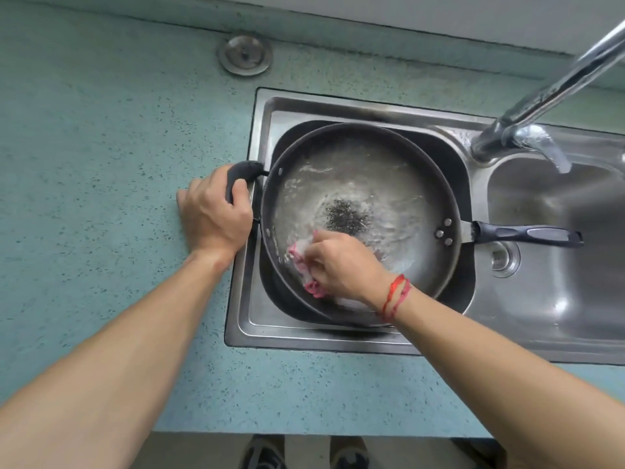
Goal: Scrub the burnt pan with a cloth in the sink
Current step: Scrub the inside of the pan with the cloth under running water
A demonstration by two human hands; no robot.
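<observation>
The teal speckled countertop (101, 164) fills the left and bottom of the frame; the steel sink (304, 340) sits in it at centre right; the pan (399, 204) takes up nearly the whole left basin, with only narrow gaps to the walls; its long axis runs left to right, the long handle (527, 233) pointing right across the divider over the right basin (558, 265); the left hand (213, 214) curls round the short loop handle (241, 169) at the pan's left edge, above the sink rim; the right hand (341, 265) grips a bunched pink cloth (301, 255) against the wet pan floor at lower left, just beside the central burnt patch (346, 216).
</observation>
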